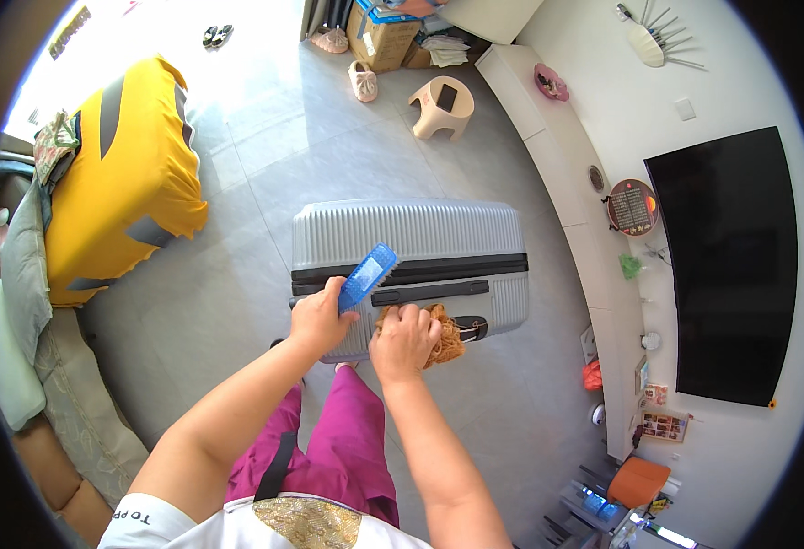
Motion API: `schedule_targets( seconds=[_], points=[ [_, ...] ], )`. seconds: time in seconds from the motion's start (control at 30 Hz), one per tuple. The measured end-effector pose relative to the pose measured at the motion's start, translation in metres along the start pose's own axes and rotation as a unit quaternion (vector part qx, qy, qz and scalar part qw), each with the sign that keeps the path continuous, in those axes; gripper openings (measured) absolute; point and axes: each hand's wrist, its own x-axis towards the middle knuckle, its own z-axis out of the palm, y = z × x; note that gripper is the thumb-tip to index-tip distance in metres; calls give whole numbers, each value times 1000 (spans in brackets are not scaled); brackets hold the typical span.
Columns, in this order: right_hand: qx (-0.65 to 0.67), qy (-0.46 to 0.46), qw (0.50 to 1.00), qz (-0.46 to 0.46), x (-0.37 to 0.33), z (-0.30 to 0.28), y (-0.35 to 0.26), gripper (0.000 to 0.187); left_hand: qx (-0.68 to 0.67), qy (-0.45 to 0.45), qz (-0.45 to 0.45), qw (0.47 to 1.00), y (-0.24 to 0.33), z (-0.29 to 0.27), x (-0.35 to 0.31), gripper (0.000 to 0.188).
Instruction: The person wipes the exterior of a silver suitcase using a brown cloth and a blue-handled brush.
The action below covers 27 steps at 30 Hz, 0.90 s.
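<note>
A silver-grey ribbed suitcase point(411, 222) lies on its side on the floor before me, its black zip band and black side handle point(431, 293) facing up toward me. My left hand point(322, 317) grips a blue scrubbing brush point(366, 277), held over the case's left part with its bristles toward the lower right. My right hand point(405, 342) is closed on a bunched orange-brown cloth point(448, 340), which rests against the case just below the handle. Beside the cloth is a dark recessed fitting point(471, 328) on the case, partly covered.
At left stands a large suitcase in a yellow cover point(118, 183), beside a sofa point(91, 403). Ahead are a beige stool point(441, 107) with a phone on it, slippers point(363, 80) and a cardboard box point(381, 41). A long white cabinet point(557, 165) and a television point(727, 265) line the right.
</note>
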Motion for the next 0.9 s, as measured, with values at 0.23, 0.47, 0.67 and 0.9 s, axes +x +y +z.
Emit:
schedule_targets(
  seconds=[0.23, 0.47, 0.67, 0.9],
  points=[
    [0, 5, 1000, -31, -3, -5, 19, 9, 1, 8, 7, 1000, -3, 6, -9, 54],
    [51, -4, 995, -82, -11, -6, 6, 13, 1, 25, 18, 1000, -9, 8, -11, 64],
    [-55, 17, 993, 100, 19, -1, 123, 8, 7, 19, 29, 999, -4, 14, -13, 65],
    [18, -28, 999, 8, 7, -6, 101, 7, 8, 5, 9, 1000, 2, 23, -15, 66]
  ],
)
